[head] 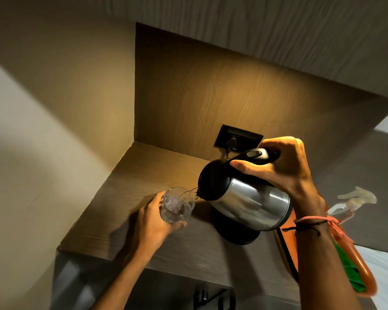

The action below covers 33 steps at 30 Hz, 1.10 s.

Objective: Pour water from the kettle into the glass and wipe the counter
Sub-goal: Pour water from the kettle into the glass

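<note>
A steel kettle (249,201) with a black lid and handle is tipped to the left above its black base (238,234). My right hand (282,166) grips its handle from above. Water runs from the spout into a clear glass (177,205), which is partly filled. My left hand (154,222) wraps around the glass from the left and holds it tilted at the spout, just over the wooden counter (143,175).
A black wall socket (238,139) with a plug sits on the back panel behind the kettle. At the right, an orange tray (358,271) holds a green cloth (347,268) and a clear spray bottle (349,203). An overhead cabinet hangs above the niche.
</note>
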Available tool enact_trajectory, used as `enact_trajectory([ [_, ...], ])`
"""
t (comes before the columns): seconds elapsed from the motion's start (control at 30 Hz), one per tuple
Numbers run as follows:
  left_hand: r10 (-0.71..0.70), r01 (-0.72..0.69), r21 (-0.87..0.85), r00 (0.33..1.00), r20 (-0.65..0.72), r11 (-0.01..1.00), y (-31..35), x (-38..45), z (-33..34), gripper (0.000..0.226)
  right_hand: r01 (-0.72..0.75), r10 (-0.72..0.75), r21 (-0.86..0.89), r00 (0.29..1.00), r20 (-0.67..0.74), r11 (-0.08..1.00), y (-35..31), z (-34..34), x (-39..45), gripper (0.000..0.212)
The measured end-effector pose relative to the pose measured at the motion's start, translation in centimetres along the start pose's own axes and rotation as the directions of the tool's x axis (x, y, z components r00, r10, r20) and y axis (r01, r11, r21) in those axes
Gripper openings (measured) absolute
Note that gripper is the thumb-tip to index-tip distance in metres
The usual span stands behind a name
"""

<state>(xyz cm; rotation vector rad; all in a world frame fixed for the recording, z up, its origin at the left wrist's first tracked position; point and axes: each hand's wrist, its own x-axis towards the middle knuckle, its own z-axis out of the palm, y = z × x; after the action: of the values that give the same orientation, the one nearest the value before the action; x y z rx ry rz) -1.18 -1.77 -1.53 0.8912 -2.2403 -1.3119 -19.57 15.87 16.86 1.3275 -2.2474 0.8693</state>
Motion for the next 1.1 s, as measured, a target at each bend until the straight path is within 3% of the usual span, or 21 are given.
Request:
enact_trajectory([
  [0.3,-0.017,0.017,0.006,1.0,0.011,1.0,0.1,0.0,0.0,0.098,0.031,-0.031,-0.033,0.999,0.007,0.999,-0.1,0.0,0.3,0.065],
  [0.43,-0.001,0.001,0.01,1.0,-0.003,1.0,-0.2,0.1,0.1,0.098,-0.022,0.022,0.0,1.0,0.001,1.0,0.2,0.0,-0.1,0.057],
  [0.53,0.028,-0.028,0.009,1.0,0.0,1.0,-0.6,0.1,0.1,0.1,-0.145,0.152,0.133,0.987,-0.046,0.98,1.2,0.2,-1.2,0.054],
  [0.73,0.091,-0.091,-0.03,0.996,-0.007,0.995,-0.1,-0.3,-0.3,0.124,-0.406,0.481,0.448,0.875,-0.063,0.797,5.1,1.2,-5.0,0.076],
  [0.8,0.193,-0.19,0.054,0.978,-0.079,0.98,0.8,-0.5,-0.8,0.12,-0.433,0.549,0.542,0.833,-0.064,0.72,6.0,1.5,-6.4,0.059],
  [0.9,0.33,-0.329,0.029,0.94,-0.086,0.944,3.2,-0.7,-1.4,0.115,-0.438,0.609,0.645,0.792,-0.054,0.626,6.6,2.2,-8.2,0.041],
  [1.0,0.372,-0.368,-0.076,0.927,0.052,0.927,6.2,-0.4,-0.7,0.114,-0.416,0.679,0.731,0.729,-0.087,0.541,7.0,2.9,-9.7,0.068],
  [1.1,0.348,-0.272,-0.301,0.907,0.237,0.914,8.7,0.0,1.1,0.107,-0.398,0.72,0.779,0.687,-0.097,0.485,7.2,3.0,-10.5,0.051],
])
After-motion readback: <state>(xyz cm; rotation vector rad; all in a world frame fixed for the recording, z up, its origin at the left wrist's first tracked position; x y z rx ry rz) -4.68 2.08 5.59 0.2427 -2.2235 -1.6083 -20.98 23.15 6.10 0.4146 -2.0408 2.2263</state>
